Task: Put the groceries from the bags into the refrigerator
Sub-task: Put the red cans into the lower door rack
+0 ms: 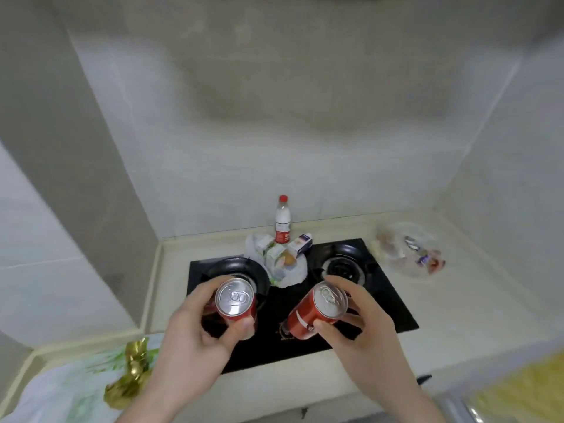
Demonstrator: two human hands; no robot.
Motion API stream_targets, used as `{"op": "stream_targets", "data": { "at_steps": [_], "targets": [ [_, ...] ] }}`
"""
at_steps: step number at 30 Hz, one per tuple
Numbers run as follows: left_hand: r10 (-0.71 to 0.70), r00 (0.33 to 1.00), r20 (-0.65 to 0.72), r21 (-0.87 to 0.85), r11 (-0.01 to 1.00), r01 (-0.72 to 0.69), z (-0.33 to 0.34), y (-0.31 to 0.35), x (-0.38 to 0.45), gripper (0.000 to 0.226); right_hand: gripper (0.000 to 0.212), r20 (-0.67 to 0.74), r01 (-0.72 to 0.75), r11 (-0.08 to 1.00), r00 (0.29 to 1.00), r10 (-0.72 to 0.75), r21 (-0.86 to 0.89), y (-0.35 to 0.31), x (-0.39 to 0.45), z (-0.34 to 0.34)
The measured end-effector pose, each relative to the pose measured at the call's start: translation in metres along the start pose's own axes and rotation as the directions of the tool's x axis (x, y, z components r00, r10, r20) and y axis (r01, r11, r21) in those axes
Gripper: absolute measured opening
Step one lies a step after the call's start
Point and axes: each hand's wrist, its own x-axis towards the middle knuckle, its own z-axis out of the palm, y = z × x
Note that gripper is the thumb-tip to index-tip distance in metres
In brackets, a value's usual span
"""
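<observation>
we hold two red cans above the stove: left hand grips the left can, right hand grips the tilted right can. next, we judge, both go to the refrigerator, not in view; more groceries sit in the white bag behind.

Clear bag contents blurred, gold item unidentifiable, yellow surface cut by edge

A home kitchen: black gas hob set in tiled counter.
</observation>
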Motion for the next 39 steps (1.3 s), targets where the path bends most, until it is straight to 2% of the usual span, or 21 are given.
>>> {"op": "stream_targets", "data": {
  "at_steps": [4, 8, 12, 15, 20, 25, 29, 33, 36, 39],
  "targets": [
    [0.119, 0.985, 0.121, -0.054, 0.992, -0.114, 0.074, 0.059, 0.005, 0.058, 0.065, -0.182, -0.004, 1.000, 0.983, 0.007, 0.015, 0.011, -0.030, -0.088],
    [0.227, 0.948, 0.222, -0.124, 0.971, -0.204, 0.150, 0.111, -0.001, 0.058, 0.064, -0.352, 0.001, 1.000, 0.936, 0.002, 0.008, 0.029, -0.063, -0.167],
    [0.315, 0.887, 0.337, -0.198, 0.945, -0.260, 0.224, 0.155, -0.010, 0.057, 0.065, -0.507, -0.031, 0.999, 0.861, 0.022, -0.009, 0.045, -0.104, -0.235],
    [0.375, 0.811, 0.449, -0.264, 0.923, -0.281, 0.275, 0.187, -0.018, 0.059, 0.067, -0.631, -0.073, 0.997, 0.774, 0.046, -0.018, 0.052, -0.137, -0.277],
    [0.497, 0.644, 0.582, -0.338, 0.868, -0.365, 0.357, 0.242, -0.030, 0.065, 0.065, -0.810, -0.144, 0.989, 0.583, 0.071, -0.018, 0.059, -0.189, -0.332],
    [0.554, 0.442, 0.705, -0.443, 0.831, -0.336, 0.440, 0.287, -0.045, 0.055, 0.067, -0.907, -0.267, 0.964, 0.407, 0.108, -0.005, 0.066, -0.233, -0.372],
    [0.619, 0.269, 0.738, -0.553, 0.783, -0.283, 0.505, 0.320, -0.058, 0.053, 0.063, -0.966, -0.345, 0.938, 0.228, 0.120, 0.035, 0.072, -0.253, -0.399],
    [0.662, 0.109, 0.742, -0.622, 0.740, -0.258, 0.562, 0.353, -0.068, 0.068, 0.061, -0.992, -0.428, 0.901, 0.059, 0.114, 0.078, 0.074, -0.261, -0.420],
    [0.677, -0.020, 0.736, -0.659, 0.710, -0.248, 0.603, 0.371, -0.074, 0.059, 0.061, -0.993, -0.489, 0.864, -0.055, 0.108, 0.121, 0.072, -0.268, -0.432],
    [0.677, -0.132, 0.724, -0.689, 0.700, -0.189, 0.643, 0.387, -0.085, 0.063, 0.061, -0.980, -0.522, 0.835, -0.178, 0.094, 0.175, 0.068, -0.277, -0.435]
  ]
}}
